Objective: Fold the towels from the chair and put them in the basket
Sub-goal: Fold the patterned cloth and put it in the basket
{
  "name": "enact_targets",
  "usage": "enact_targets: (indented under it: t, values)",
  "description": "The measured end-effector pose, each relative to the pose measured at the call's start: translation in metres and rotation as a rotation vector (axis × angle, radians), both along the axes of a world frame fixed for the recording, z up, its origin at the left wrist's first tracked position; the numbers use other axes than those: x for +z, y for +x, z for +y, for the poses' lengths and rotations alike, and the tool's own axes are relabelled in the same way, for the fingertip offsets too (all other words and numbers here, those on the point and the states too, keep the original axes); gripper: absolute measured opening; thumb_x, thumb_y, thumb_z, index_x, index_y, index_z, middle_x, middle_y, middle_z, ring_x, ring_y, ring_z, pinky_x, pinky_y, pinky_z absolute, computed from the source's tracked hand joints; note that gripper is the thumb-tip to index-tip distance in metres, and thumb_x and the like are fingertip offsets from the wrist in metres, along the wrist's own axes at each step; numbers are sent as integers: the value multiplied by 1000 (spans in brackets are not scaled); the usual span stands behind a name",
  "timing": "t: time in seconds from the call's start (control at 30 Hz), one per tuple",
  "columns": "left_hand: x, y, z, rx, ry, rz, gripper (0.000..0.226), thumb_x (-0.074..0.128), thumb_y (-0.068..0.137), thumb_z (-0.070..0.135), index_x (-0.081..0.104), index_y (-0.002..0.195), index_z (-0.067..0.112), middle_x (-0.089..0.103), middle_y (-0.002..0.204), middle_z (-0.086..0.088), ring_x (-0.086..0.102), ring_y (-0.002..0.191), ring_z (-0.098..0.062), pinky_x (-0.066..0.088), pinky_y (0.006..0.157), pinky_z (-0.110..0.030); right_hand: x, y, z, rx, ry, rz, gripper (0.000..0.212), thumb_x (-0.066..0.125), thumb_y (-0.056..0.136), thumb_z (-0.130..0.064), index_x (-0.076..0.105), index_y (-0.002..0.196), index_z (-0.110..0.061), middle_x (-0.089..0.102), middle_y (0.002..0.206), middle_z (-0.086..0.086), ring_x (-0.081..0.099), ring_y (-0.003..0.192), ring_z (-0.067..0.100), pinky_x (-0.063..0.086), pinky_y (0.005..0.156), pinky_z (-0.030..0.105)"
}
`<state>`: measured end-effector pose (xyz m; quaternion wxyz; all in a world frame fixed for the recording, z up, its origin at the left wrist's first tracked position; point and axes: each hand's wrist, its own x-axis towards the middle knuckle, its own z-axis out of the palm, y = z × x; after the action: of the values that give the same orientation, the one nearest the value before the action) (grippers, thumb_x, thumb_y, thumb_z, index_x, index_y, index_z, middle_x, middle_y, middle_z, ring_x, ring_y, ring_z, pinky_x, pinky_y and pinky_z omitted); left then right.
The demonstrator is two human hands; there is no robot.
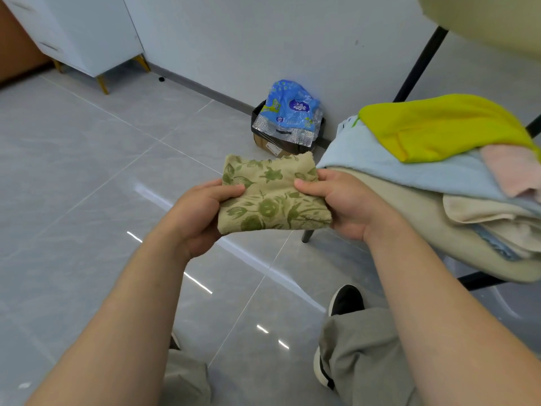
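Note:
I hold a beige towel with a green flower print [270, 194], folded into a small rectangle, in the air over the floor. My left hand [199, 213] grips its left edge, thumb on top. My right hand [342, 200] grips its right edge the same way. To the right, a chair [439, 230] with a beige seat carries a loose pile: a light blue towel [409, 171], a yellow-green towel [439, 127], a pink towel [509, 171] and a cream towel [483, 212]. No basket is in view.
A cardboard box [278, 143] with a blue plastic pack [292, 109] on it stands against the wall ahead. A white cabinet [82, 33] on gold legs is at the far left. Glossy grey tile floor [87, 171] lies below; my legs and shoes are at the bottom.

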<state>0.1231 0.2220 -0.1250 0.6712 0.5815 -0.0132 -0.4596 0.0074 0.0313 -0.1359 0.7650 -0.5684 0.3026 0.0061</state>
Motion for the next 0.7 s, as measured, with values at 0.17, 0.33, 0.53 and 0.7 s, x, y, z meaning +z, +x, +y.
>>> enact_targets:
  t: [0.17,0.33,0.53,0.7]
  values:
    - [4,1,2,15,-67,30,33,48,97,3,65,124,10,74,110,-8,73,76,-16,54,53,-21,10,-5,-1,46,31,-92,21,59,97,-10,70,114,-16,72,105,13,64,83,26,48,66,32]
    - [6,2,4,40,-250,151,33,46,96,0,64,123,7,73,100,-9,71,71,-14,56,53,-19,19,-10,-3,110,135,-202,21,55,95,-9,68,106,-21,68,85,7,56,56,19,41,40,23]
    - [9,4,5,65,-439,369,41,71,61,-5,73,101,-2,72,88,-17,74,70,-22,57,49,-20,21,-11,-3,154,193,-335,33,50,89,-1,77,94,-20,70,80,11,58,48,21,46,43,24]
    - [7,6,5,125,-435,461,24,50,83,4,72,90,-3,72,83,-14,74,70,-22,59,56,-19,24,-11,-4,117,199,-302,41,36,92,5,70,77,-12,64,81,20,61,52,27,51,44,29]
